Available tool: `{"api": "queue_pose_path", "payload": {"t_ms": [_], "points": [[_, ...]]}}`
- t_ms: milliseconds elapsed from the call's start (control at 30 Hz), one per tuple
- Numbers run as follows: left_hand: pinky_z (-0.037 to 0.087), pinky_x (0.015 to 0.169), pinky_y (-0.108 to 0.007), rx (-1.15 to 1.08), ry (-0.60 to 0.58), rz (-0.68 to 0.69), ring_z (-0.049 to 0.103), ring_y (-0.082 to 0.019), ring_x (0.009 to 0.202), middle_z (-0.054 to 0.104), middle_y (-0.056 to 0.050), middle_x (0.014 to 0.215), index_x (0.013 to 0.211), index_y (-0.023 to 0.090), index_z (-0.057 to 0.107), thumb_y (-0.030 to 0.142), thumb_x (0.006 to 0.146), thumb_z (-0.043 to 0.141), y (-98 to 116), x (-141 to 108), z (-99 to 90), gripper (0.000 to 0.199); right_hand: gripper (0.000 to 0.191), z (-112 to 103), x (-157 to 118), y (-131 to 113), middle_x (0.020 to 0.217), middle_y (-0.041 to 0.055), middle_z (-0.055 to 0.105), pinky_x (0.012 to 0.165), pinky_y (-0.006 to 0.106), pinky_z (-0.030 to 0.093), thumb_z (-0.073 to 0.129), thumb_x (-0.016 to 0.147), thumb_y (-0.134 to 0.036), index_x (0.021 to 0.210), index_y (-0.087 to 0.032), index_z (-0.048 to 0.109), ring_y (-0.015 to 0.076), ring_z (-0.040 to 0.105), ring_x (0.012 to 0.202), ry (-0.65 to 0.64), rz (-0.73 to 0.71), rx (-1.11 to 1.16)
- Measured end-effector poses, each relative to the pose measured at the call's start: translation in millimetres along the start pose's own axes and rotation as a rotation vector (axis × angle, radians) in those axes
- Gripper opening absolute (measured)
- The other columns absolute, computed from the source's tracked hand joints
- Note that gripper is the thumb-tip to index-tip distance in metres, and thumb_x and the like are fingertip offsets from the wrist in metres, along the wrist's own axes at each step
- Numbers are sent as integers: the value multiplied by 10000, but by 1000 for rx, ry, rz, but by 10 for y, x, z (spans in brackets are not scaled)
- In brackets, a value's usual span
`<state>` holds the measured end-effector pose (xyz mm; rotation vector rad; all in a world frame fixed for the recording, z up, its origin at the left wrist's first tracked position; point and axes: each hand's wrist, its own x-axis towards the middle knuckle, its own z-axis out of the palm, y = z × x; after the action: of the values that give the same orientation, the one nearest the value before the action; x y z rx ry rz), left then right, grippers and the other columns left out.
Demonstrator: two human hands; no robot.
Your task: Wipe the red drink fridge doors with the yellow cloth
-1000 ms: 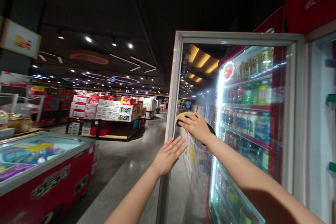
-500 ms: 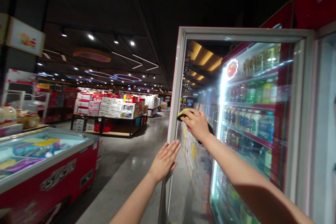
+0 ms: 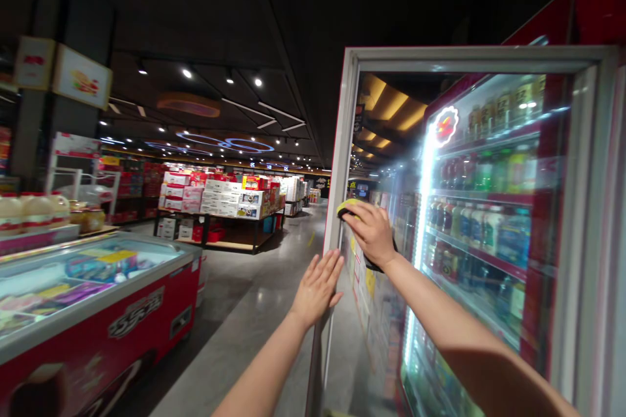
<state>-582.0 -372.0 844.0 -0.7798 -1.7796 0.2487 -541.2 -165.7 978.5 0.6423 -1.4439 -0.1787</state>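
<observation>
A glass cooler door [image 3: 348, 111] with a pale metal frame stands swung open. My left hand [image 3: 317, 290] rests on the door's outer edge, fingers stretched out and holding nothing. Higher up and to the right, my right hand [image 3: 372, 231] presses a yellow and black cloth [image 3: 353, 207] against the glass beside the frame. Part of the cloth is hidden under my palm; a dark piece of it shows below the wrist. Lit shelves of bottled drinks [image 3: 482, 228] show in the glass.
A red chest freezer [image 3: 161, 322] with a glass top stands at the left, milk jugs [image 3: 36, 212] behind it. Stacked boxes [image 3: 225, 195] sit on a low display farther back. The grey floor [image 3: 244, 300] runs between freezer and door.
The view has turned slightly left, so the surroundings appear shifted right. My right hand stays on the cloth near the frame, and my left hand remains on the door edge.
</observation>
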Motion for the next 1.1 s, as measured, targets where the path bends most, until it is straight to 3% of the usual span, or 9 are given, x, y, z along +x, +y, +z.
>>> {"api": "queue_pose_path", "payload": {"t_ms": [100,200,433,533,633,733,900,1000,1100], "points": [[209,1284,-417,15,27,-6,298,-244,1550,340,-137,1651,1632,134,205,597,933,573,11,3,-14,915,238,41,44,-70,1287,-18,740,960,375,452,538,1035,-227,1147,-289,738,184,599,1257,-33,-336,33],[173,1294,-420,25,55,-3,317,-236,1543,359,-122,1644,1630,152,223,593,946,556,20,-1,-53,879,248,47,119,-53,1281,-48,742,941,351,461,515,1050,-225,1129,-296,739,160,616,1242,-59,-435,21],[124,1306,-412,46,78,-29,279,-212,1557,356,-103,1647,1634,147,202,504,991,517,-62,190,-198,800,321,24,978,384,1470,53,618,947,382,445,497,1042,-223,1310,-268,668,225,505,1387,-168,-101,-56],[129,1306,-422,44,85,-25,254,-212,1565,342,-94,1654,1636,141,176,479,995,517,-92,250,-227,801,355,14,1201,473,1540,76,545,985,408,434,468,1043,-241,1358,-254,633,253,441,1440,-181,-36,-72],[126,1306,-425,29,94,-27,256,-215,1564,345,-96,1652,1635,133,179,458,997,517,-88,249,-224,791,350,-1,1086,402,1523,78,564,1009,425,426,458,1044,-250,1338,-235,648,264,422,1454,-175,-88,-66],[143,1304,-425,14,88,-46,255,-224,1565,350,-117,1647,1632,120,191,445,992,528,-64,208,-207,793,324,-24,755,231,1470,53,617,1007,417,432,487,1034,-239,1298,-237,674,255,456,1429,-185,-189,-33],[140,1304,-430,4,88,-46,256,-233,1564,363,-130,1638,1625,112,225,423,982,547,-41,125,-187,784,303,-66,359,32,1406,33,669,988,396,434,540,1013,-222,1278,-261,682,223,538,1356,-294,-362,42],[144,1304,-425,4,80,-44,249,-231,1566,357,-126,1642,1627,119,222,425,979,549,-55,127,-197,787,316,-90,478,113,1426,42,654,945,387,428,516,1022,-212,1295,-257,669,223,541,1355,-326,-407,7],[140,1305,-428,6,83,-51,243,-230,1568,350,-124,1645,1632,120,195,429,985,539,-84,192,-220,795,333,-119,836,326,1492,70,595,939,396,417,476,1040,-232,1328,-239,643,241,504,1390,-303,-345,-60]]}}
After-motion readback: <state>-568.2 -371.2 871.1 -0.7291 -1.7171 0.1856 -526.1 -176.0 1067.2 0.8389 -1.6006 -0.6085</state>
